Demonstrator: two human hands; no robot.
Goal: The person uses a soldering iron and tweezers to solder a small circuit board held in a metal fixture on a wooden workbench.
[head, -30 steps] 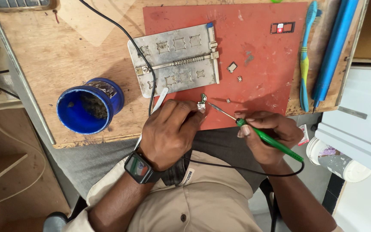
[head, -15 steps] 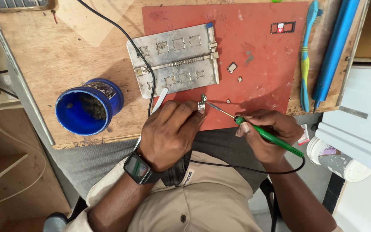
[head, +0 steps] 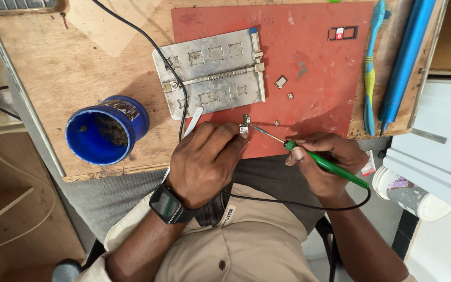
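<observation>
My left hand [head: 204, 162], with a black watch on its wrist, pinches a small metal part [head: 246, 124] at the near edge of the red mat [head: 319, 62]. A white tweezer handle [head: 192, 119] sticks out behind its fingers. My right hand [head: 325, 163] grips a green-handled soldering iron [head: 323, 163] like a pen. The iron's thin tip [head: 261, 131] points left and touches the small part. A black cord runs from the iron's handle down across my lap.
A metal board-holding jig [head: 212, 73] lies on the mat beyond my hands. A blue tub [head: 105, 130] stands at the left on the wooden bench. Tiny loose parts [head: 281, 82], a card tray [head: 342, 33], a blue-green brush [head: 371, 68] and a blue tool [head: 405, 62] lie at the right.
Both hands have stayed almost in place; the iron tip remains at the small part.
</observation>
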